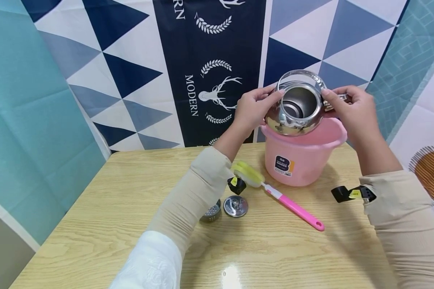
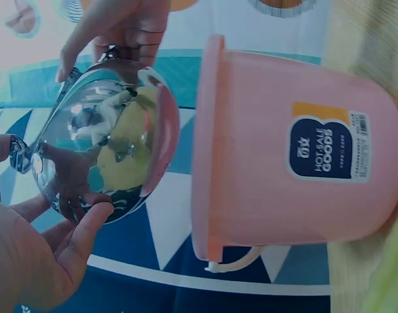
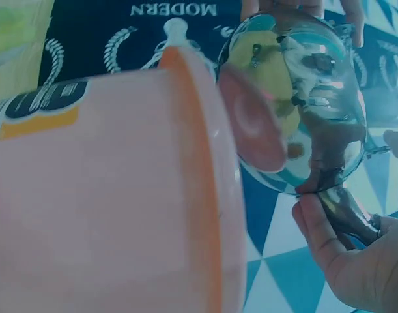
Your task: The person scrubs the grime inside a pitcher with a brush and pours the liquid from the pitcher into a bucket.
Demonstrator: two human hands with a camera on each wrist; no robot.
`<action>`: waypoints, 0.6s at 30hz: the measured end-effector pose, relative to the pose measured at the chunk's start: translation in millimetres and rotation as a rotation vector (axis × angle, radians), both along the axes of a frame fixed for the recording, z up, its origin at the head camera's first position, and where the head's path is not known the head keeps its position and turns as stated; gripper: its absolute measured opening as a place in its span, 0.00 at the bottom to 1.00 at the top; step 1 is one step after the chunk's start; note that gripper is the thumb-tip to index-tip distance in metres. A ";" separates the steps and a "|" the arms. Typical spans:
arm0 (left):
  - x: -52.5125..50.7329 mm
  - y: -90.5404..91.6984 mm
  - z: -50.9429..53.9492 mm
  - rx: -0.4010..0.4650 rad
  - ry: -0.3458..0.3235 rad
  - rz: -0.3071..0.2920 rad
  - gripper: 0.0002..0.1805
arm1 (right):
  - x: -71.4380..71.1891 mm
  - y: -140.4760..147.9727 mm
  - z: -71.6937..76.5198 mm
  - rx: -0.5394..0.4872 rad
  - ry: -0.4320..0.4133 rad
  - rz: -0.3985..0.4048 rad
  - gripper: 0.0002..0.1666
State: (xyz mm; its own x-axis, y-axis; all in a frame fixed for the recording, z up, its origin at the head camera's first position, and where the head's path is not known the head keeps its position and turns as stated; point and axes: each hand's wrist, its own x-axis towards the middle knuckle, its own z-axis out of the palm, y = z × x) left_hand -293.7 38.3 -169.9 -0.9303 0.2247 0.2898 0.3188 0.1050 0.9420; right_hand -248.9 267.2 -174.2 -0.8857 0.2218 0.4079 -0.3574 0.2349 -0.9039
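Note:
A shiny metal teapot (image 1: 293, 127) is held above the pink bucket (image 1: 300, 160), tilted so its open mouth faces me. My left hand (image 1: 251, 109) grips its left side, thumb at the rim. On the other side my right hand (image 1: 357, 114) holds the pot by its spout (image 3: 345, 212), thumb near the rim. The hoop handle (image 1: 300, 73) stands up over the mouth. In the left wrist view the teapot's rounded body (image 2: 107, 140) mirrors the surroundings. On the table lie a small metal lid (image 1: 236, 206) and a perforated strainer (image 1: 212, 212), partly hidden by my left sleeve.
A brush (image 1: 293, 204) with a yellow sponge head and pink handle lies on the wooden table (image 1: 130, 200) in front of the bucket. Patterned cloth (image 1: 130, 72) hangs behind the table. The bucket's inside is mostly hidden.

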 end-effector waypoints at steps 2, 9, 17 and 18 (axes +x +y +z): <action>1.0 -3.7 1.6 -0.003 -0.014 0.005 0.25 | 1.8 -3.0 2.9 0.052 -0.035 -0.016 0.14; 4.7 -17.8 -1.7 -0.001 -0.076 0.009 0.24 | 8.4 -15.9 4.4 0.067 -0.076 0.009 0.13; 13.8 -34.3 -3.5 0.000 -0.092 -0.005 0.23 | 14.7 -30.0 3.8 0.129 -0.088 0.004 0.15; 15.0 -36.8 -3.9 0.000 -0.096 -0.009 0.23 | 15.7 -31.7 3.4 0.138 -0.092 0.003 0.15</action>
